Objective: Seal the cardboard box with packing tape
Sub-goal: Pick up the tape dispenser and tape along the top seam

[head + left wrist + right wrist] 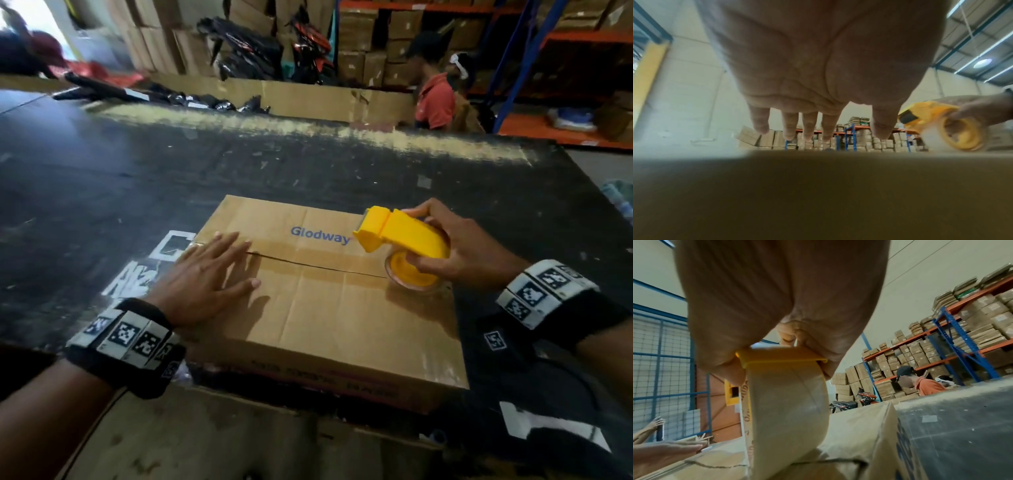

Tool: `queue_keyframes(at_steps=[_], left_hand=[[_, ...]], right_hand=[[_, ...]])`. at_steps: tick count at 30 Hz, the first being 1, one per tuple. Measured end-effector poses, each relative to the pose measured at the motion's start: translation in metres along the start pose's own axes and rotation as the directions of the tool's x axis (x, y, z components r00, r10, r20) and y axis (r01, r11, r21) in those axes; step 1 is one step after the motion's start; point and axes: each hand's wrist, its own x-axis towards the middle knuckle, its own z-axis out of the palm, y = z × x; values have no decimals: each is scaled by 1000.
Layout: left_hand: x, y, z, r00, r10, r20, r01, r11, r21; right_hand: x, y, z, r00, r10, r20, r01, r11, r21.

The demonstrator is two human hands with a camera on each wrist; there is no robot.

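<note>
A brown cardboard box [325, 308] printed "Glodway" lies flat on the dark table, its two top flaps meeting along a centre seam [308, 265]. My left hand [209, 277] lies flat with straight fingers on the box's left end, over the seam. My right hand [455, 246] grips a yellow tape dispenser [400, 236] with a roll of clear tape [789, 410], set on the box's right end at the seam. In the left wrist view the left hand's palm [818, 65] hovers over the box top [818, 186], with the dispenser [953, 128] at the right.
The dark, scuffed table [239, 161] spreads around the box. A long cardboard sheet [308, 99] and black bags [219, 102] sit at its far edge. Two people [436, 99] stand beyond it near orange-and-blue racks [513, 68] stacked with cartons. Flat cardboard [205, 438] lies below the near edge.
</note>
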Motion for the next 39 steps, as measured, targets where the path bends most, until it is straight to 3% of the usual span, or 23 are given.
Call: queue_keyframes(at_steps=[4,8,12,15,17,20,21,23,26,31,33,35,39], left_hand=[[-7,-37,-9,996,9,85,-15,998,68],[1,-50,-17,988,99,120,-105,993,47],[0,-81,-28,989,138,57,-123,967,-221],[0,-107,-27,987,161,4,-144,891,-431],[4,-123,-20,986,168,-17,-136,729,-670],[13,-134,-25,998,30,-50,-57,366,-929],[16,-135,-30,999,-41,-34,-21,286,-958],[26,-132,-40,995,-102,17,33,158,-987],[38,-130,-50,993,-94,66,68,24,-997],[46,-126,-58,995,-78,69,68,-23,-997],[44,-126,-56,993,-100,61,61,-2,-998],[55,-150,-45,991,-91,95,95,-11,-995],[55,-148,-46,990,-133,50,60,71,-996]], right_hand=[[17,-44,-12,995,-69,72,72,997,-38],[72,-125,2,970,-237,54,233,970,67],[137,-179,67,946,-312,87,303,947,108],[163,-194,118,948,-294,120,288,955,71],[170,-194,137,956,-267,120,260,963,70],[172,-189,147,970,-217,106,214,976,41],[173,-187,149,971,-209,118,207,978,36],[168,-183,147,970,-202,133,199,979,34],[166,-180,150,972,-190,135,187,982,35],[156,-176,146,975,-198,99,194,980,51],[149,-175,145,974,-208,94,204,978,53],[167,-177,161,973,-162,161,156,986,54],[161,-188,155,967,-188,174,184,982,39]])
